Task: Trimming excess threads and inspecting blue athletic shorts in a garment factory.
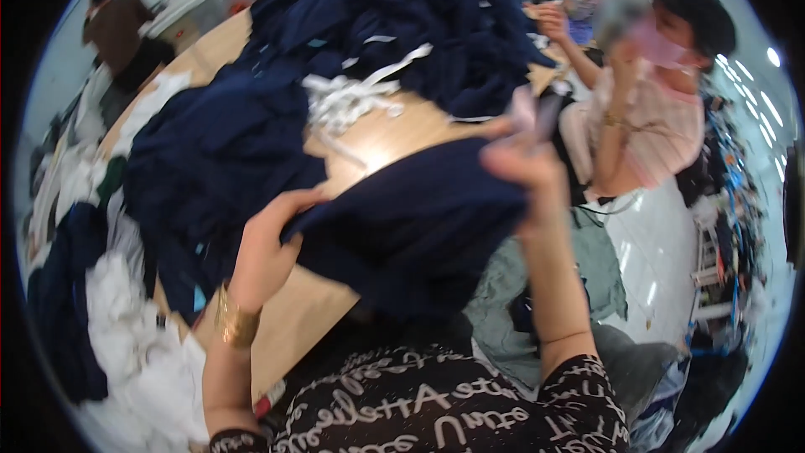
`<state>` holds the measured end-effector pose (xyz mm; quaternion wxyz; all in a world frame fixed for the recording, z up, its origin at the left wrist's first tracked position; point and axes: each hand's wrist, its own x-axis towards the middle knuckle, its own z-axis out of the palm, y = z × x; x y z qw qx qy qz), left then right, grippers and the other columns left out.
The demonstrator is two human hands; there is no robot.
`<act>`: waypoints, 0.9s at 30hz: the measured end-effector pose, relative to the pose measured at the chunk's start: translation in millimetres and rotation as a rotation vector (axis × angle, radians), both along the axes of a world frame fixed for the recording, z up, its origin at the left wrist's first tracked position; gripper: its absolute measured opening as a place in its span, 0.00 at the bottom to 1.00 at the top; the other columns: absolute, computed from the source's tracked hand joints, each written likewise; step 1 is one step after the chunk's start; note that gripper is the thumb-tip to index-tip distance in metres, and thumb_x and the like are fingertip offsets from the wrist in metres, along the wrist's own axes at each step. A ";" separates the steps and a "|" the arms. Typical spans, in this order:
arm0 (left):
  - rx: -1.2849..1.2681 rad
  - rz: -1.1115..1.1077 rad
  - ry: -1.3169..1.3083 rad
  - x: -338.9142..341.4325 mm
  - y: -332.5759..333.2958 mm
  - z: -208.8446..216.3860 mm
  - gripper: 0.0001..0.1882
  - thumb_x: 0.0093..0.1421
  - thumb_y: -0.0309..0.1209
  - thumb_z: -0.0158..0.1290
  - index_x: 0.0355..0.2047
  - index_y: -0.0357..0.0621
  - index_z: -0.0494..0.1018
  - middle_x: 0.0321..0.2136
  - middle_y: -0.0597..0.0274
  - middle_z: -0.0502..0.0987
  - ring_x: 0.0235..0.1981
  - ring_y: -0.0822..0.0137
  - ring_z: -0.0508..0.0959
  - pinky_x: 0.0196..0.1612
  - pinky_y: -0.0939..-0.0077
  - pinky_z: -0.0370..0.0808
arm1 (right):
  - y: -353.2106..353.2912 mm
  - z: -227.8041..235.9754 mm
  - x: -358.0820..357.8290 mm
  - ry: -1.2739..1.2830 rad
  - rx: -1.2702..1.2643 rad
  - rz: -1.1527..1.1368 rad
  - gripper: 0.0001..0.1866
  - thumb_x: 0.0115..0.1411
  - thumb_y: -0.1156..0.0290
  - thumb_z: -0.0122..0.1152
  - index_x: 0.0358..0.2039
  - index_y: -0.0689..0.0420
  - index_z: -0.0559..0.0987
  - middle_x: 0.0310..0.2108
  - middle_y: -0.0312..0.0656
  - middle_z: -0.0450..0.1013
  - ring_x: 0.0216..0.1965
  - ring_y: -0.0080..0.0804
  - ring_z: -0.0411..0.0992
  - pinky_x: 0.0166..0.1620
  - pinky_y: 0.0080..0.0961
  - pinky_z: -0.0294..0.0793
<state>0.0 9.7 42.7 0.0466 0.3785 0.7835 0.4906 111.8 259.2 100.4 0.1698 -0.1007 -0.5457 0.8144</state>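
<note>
A dark navy piece of fabric [411, 218] is stretched between my two hands, above the near edge of the table. My left hand [270, 239], with a wide gold bracelet at the wrist, is closed on its left end, thumb below and fingers on top. My right hand [530, 168] grips the upper right corner and is smeared by motion. A pale, blurred shape [532, 113] sticks up at its fingers; I cannot make out what it is. The lower part of the fabric hangs down in front of my body.
A large navy garment heap [394, 17] covers the far table [402, 126]; another navy pile [218, 143] lies left. White strips [348, 105] lie between them. White cloth [126, 327] is at lower left, grey-green cloth [595, 260] at right. A person in pink [654, 126] sits at right.
</note>
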 end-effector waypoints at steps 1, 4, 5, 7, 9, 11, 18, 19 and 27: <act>-0.085 -0.019 -0.113 -7.5 -10.8 5.1 0.20 0.41 0.13 0.44 0.37 0.36 0.72 0.33 0.55 0.75 0.36 0.65 0.75 0.42 0.77 0.69 | 15.6 0.3 0.1 0.091 -0.031 -0.113 0.15 0.46 0.74 0.61 0.36 0.59 0.72 0.29 0.36 0.70 0.32 0.24 0.71 0.40 0.19 0.69; 0.138 -0.085 -0.591 -16.6 -33.1 16.9 0.16 0.43 0.17 0.40 0.33 0.27 0.72 0.26 0.72 0.75 0.27 0.80 0.71 0.33 0.87 0.68 | 47.7 1.8 3.3 0.204 -0.321 0.001 0.10 0.56 0.71 0.50 0.36 0.60 0.75 0.34 0.42 0.75 0.35 0.31 0.74 0.43 0.28 0.73; 0.198 -0.051 -0.674 -14.8 -33.3 26.6 0.17 0.41 0.17 0.39 0.32 0.26 0.73 0.23 0.70 0.74 0.25 0.81 0.70 0.30 0.88 0.67 | 51.7 -0.6 3.7 0.193 -0.342 -0.015 0.10 0.56 0.70 0.50 0.36 0.61 0.76 0.34 0.42 0.76 0.35 0.33 0.75 0.42 0.28 0.73; 0.244 -0.063 -0.762 -19.3 -41.1 30.1 0.18 0.40 0.17 0.38 0.31 0.27 0.73 0.21 0.72 0.72 0.21 0.82 0.67 0.26 0.89 0.65 | 55.2 -4.6 1.8 0.168 -0.392 -0.020 0.11 0.57 0.70 0.49 0.34 0.62 0.77 0.33 0.45 0.76 0.33 0.36 0.76 0.40 0.30 0.75; 0.263 -0.027 -0.748 -19.3 -40.7 34.5 0.17 0.40 0.17 0.38 0.30 0.27 0.73 0.19 0.73 0.71 0.18 0.82 0.64 0.23 0.90 0.62 | 57.6 -7.2 1.9 0.171 -0.397 0.006 0.12 0.57 0.69 0.48 0.34 0.63 0.77 0.33 0.45 0.76 0.33 0.36 0.76 0.40 0.31 0.76; 0.293 -0.043 -0.750 -21.1 -42.9 35.3 0.18 0.39 0.16 0.38 0.30 0.28 0.74 0.19 0.73 0.70 0.17 0.81 0.62 0.23 0.90 0.61 | 60.2 -10.2 1.7 0.163 -0.419 0.006 0.13 0.58 0.69 0.46 0.33 0.64 0.78 0.33 0.47 0.76 0.33 0.38 0.76 0.39 0.33 0.77; 0.360 0.013 -0.821 -24.3 -49.8 30.6 0.15 0.39 0.16 0.39 0.27 0.30 0.73 0.18 0.73 0.69 0.17 0.81 0.61 0.22 0.89 0.61 | 49.9 -7.9 2.8 0.133 -0.412 -0.048 0.10 0.57 0.74 0.49 0.34 0.64 0.76 0.33 0.47 0.76 0.32 0.35 0.76 0.38 0.30 0.77; 0.388 0.014 -0.828 -24.8 -50.0 30.3 0.14 0.39 0.16 0.39 0.26 0.30 0.73 0.18 0.73 0.69 0.17 0.81 0.62 0.23 0.89 0.61 | 50.3 -8.1 2.9 0.133 -0.411 -0.052 0.10 0.57 0.74 0.49 0.34 0.64 0.76 0.33 0.47 0.76 0.32 0.35 0.76 0.38 0.30 0.77; 0.484 0.068 -0.895 -25.2 -51.4 29.8 0.15 0.38 0.16 0.40 0.27 0.30 0.72 0.20 0.70 0.71 0.19 0.79 0.65 0.25 0.88 0.65 | 50.3 -16.1 -7.8 0.116 -0.469 0.110 0.12 0.58 0.71 0.47 0.33 0.64 0.77 0.33 0.47 0.76 0.33 0.36 0.76 0.39 0.31 0.77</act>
